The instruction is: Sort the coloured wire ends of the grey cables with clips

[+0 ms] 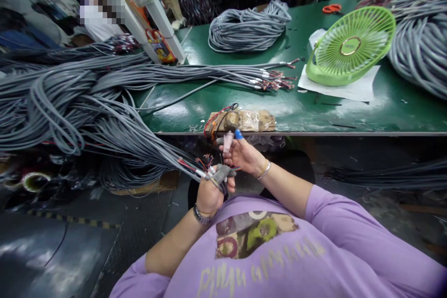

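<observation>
In the head view, at lower centre, the left hand (pixel 208 193) was closed around the ends of grey cables (pixel 159 145), which ran in from the left of the frame and had coloured wires (pixel 206 162) fanning from their tips. Just beside it, the right hand (pixel 249 157) had curled fingers and a blue-tipped thumb; whether it gripped anything could not be told. Beyond, a wooden board (pixel 267 122) lay on the green table's (pixel 296 121) near edge. A green fan (pixel 350 47) stood at upper right.

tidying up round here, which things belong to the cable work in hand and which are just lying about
Likely in use:
grey cables held in the left hand
wooden board near the right hand

Lying about, seemingly:
green fan
white paper under the fan
orange scissors
</observation>
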Demonstrator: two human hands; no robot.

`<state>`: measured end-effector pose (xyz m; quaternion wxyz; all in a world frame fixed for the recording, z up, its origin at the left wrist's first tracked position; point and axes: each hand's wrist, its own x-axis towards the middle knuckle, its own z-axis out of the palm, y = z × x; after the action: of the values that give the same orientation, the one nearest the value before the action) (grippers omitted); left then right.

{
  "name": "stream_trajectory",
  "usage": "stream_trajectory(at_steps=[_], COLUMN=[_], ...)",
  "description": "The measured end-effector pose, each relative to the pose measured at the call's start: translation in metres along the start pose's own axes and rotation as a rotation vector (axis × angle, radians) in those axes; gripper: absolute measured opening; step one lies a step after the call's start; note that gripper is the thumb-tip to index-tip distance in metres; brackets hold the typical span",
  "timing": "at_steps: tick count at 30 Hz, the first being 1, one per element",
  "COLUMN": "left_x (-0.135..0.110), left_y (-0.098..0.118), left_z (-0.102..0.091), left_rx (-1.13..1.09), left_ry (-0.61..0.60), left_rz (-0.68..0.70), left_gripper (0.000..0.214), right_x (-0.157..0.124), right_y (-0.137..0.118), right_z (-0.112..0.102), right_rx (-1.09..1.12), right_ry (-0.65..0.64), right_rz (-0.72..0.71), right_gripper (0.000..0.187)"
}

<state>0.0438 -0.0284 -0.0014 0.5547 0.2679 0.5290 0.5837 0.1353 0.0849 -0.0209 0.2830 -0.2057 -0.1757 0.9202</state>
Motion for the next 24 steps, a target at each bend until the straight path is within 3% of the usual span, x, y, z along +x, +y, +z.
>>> stream_trajectory(at_steps=[5, 11, 19, 24], left_x=[0.0, 0.007, 0.011, 0.012], left_y=[0.004, 0.009, 0.003, 0.0], left_z=[0.003, 0.01, 0.011, 0.01], left_rx=[-0.061, -0.08, -0.056, -0.036], left_ry=[0.065, 0.09, 0.116, 0.118], left_rz=[0.052, 0.068, 0.066, 0.053], left_gripper=[0.026, 0.026, 0.027, 0.028], right_x=[0.0, -0.004, 0.001, 0.001], right_y=[0.001, -0.001, -0.003, -0.001], right_z=[0.001, 0.005, 0.006, 0.007], right_rx=[-0.05, -0.162, -0.033, -0.044], right_ry=[0.043, 0.119, 0.127, 0.126], right_rz=[-0.08, -0.108, -0.122, -0.123], right_gripper=[0.032, 0.039, 0.027, 0.03])
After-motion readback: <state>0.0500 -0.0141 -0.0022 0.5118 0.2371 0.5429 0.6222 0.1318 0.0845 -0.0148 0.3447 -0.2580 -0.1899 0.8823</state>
